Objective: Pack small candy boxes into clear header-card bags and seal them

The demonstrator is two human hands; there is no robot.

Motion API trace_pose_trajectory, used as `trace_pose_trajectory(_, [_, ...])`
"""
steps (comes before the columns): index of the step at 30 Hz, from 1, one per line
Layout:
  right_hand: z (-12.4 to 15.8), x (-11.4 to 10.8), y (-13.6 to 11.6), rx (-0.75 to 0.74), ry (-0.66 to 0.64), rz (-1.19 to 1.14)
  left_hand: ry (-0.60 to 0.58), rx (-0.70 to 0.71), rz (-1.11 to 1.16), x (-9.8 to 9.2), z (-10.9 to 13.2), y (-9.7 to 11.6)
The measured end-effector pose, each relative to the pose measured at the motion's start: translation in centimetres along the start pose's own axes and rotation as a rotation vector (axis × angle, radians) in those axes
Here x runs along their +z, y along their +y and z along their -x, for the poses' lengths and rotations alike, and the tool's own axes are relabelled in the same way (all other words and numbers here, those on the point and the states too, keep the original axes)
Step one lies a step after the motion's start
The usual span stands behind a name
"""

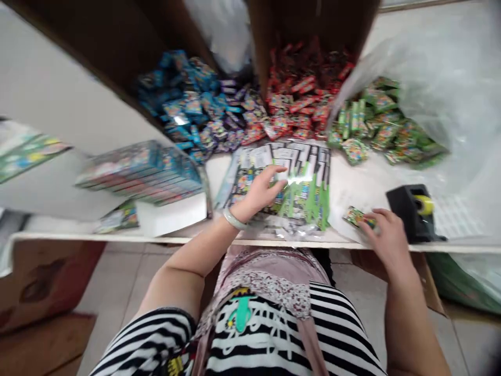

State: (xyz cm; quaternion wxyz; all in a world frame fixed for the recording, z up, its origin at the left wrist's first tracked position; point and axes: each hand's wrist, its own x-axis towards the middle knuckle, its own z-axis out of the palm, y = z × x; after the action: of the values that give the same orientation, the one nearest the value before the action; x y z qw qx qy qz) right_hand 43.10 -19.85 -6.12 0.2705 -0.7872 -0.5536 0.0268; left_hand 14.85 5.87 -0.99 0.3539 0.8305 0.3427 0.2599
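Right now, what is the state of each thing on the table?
Left hand: open, flat on the clear bag.
Right hand: fingertips on the packet, grip unclear.
Clear bag: filled, lying flat.
Packet: flat on the table.
Tape dispenser: upright, roll loaded.
Stack: filled bags, piled.
Red heap: loose, spilling from a tipped box.
Green heap: loose.

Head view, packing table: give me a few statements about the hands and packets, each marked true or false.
1. The left hand rests on the clear bag of packets. True.
2. The right hand holds the tape dispenser. False: its fingers touch a small green packet left of the dispenser.
3. The red pile lies between the blue pile and the green pile. True.
4. The left wrist is bare. False: it wears a pale bracelet.
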Motion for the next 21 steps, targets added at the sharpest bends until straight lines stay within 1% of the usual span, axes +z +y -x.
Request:
trace_pose_trajectory(1, [-0.5,0.2,-0.2,-0.010,0.003,-0.034,0.105,-0.101,-0.081,-2.1,0.8,-1.7])
trace_pose_trajectory(2, [-1.3,0.5,-0.7,-0.022,0.004,-0.078,0.177,-0.207,-0.174,-3.9,1.7,-3.4])
trace_pose_trajectory(3, [-2.1,0.7,-1.7,-0.043,-0.008,-0.127,0.210,-0.308,-0.266,-5.3,2.5,-5.0])
trace_pose_trajectory(4, [-3.1,1.0,-3.1,-0.078,-0.030,-0.178,0.213,-0.395,-0.345,-6.3,3.3,-6.4])
trace_pose_trajectory(5, [-4.0,1.3,-4.8,-0.124,-0.059,-0.226,0.199,-0.462,-0.402,-6.9,4.0,-7.5])
trace_pose_trajectory(6, [-5.0,1.5,-6.8,-0.181,-0.100,-0.264,0.175,-0.507,-0.433,-7.2,4.7,-8.3])
trace_pose_trajectory(8, [-6.9,2.2,-10.8,-0.303,-0.195,-0.307,0.142,-0.535,-0.434,-6.8,5.9,-9.0])
trace_pose_trajectory(11, [-10.0,3.9,-15.8,-0.409,-0.308,-0.321,0.107,-0.491,-0.399,-5.6,7.6,-8.8])
trace_pose_trajectory(14, [-14.5,6.7,-19.1,-0.404,-0.384,-0.257,0.094,-0.439,-0.385,-5.0,9.4,-8.2])
trace_pose_trajectory(16, [-18.0,9.0,-20.8,-0.398,-0.456,-0.119,0.091,-0.414,-0.378,-4.9,10.4,-8.0])
trace_pose_trajectory(18, [-21.5,11.2,-22.5,-0.447,-0.562,0.038,0.088,-0.390,-0.372,-4.9,11.1,-7.9])
trace_pose_trajectory(21, [-25.1,13.7,-25.0,-0.480,-0.664,0.165,0.075,-0.380,-0.369,-5.0,11.5,-8.0])
